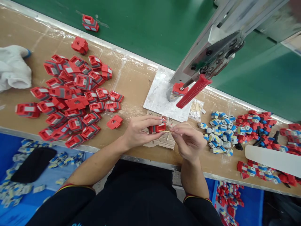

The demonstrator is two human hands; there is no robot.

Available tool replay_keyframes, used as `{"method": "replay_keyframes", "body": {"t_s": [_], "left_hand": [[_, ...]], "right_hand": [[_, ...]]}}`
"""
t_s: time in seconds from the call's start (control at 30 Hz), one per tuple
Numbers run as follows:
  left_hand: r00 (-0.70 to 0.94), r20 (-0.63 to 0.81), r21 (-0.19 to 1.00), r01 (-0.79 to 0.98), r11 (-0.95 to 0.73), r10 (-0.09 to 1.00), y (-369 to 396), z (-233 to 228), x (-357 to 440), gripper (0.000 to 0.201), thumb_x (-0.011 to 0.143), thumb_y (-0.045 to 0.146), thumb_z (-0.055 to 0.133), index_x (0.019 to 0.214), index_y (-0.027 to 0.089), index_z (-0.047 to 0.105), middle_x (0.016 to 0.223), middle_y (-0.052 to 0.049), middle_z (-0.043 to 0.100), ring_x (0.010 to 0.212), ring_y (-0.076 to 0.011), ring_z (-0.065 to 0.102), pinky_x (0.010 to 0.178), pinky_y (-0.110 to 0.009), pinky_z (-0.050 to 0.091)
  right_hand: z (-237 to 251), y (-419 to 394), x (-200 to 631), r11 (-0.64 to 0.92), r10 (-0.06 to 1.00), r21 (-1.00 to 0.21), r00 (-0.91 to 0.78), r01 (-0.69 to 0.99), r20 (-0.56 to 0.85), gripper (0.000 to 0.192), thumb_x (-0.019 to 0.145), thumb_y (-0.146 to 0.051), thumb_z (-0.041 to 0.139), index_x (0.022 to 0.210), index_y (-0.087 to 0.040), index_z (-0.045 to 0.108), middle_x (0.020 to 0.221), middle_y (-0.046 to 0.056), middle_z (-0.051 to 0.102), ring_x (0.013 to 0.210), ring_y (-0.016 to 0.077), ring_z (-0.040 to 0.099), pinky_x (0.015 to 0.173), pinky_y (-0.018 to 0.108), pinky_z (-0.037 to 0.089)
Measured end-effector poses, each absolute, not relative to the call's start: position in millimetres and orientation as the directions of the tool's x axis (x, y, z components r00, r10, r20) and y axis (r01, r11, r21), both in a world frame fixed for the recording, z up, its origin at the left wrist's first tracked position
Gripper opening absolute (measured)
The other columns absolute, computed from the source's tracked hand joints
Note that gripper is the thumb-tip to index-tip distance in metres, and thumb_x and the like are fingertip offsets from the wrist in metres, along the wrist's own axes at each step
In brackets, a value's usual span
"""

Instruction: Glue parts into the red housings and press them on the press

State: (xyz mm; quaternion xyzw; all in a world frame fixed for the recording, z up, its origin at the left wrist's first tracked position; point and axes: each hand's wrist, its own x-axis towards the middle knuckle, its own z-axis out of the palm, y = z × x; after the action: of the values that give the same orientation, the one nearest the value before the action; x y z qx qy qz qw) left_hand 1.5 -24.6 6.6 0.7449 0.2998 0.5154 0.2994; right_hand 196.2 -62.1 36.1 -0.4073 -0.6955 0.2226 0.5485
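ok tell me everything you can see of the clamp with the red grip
The clamp looks like a metal toggle type: bolted, dark-stained linkage plates fixed to a slanting-looking grey metal post. Its bright red grip, ribbed and rubbery or plastic-looking, angles down and left in the view. A thin metal rod reaches a red piece at the post's foot and seems to press on it. Neither of the person's hands touches the clamp.
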Motion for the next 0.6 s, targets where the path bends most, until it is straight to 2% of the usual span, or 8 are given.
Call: {"method": "replay_keyframes", "body": {"t_s": [0.17,0.43,0.6], "left_hand": [[0.274,0.596,0.753,0.136,-0.644,0.755,-25,6,2,0.023,0.084,0.021,0.086,0.106,0.019,0.078,0.104,-0.008,0.085,0.093,-0.0203,0.083,0.084,-0.029,0.07],[0.267,0.6,0.754,0.126,-0.645,0.754,-25,3,1,0.024,0.082,0.019,0.087,0.105,0.016,0.078,0.104,-0.011,0.084,0.093,-0.0204,0.083,0.086,-0.027,0.069],[0.266,0.598,0.749,0.151,-0.645,0.756,-23,4,0,0.025,0.082,0.02,0.088,0.105,0.017,0.078,0.102,-0.01,0.084,0.093,-0.0199,0.083,0.086,-0.027,0.069]], "right_hand": [[36,-62,198,0.576,0.809,-0.752,-0.091,0.32,0.581,0.025,0.091,-0.006,0.071,0.105,-0.026,0.074,0.087,0.002,0.082,0.075,0.0184,0.077,0.065,0.033,0.061],[41,-60,204,0.602,0.773,-0.667,-0.113,0.439,0.624,0.03,0.089,-0.004,0.072,0.109,-0.027,0.075,0.085,0.001,0.082,0.071,0.0182,0.075,0.062,0.033,0.059],[46,-64,222,0.618,0.758,-0.675,-0.075,0.405,0.648,0.031,0.093,-0.006,0.07,0.115,-0.027,0.076,0.087,0.002,0.081,0.075,0.0184,0.073,0.066,0.035,0.058]]}}
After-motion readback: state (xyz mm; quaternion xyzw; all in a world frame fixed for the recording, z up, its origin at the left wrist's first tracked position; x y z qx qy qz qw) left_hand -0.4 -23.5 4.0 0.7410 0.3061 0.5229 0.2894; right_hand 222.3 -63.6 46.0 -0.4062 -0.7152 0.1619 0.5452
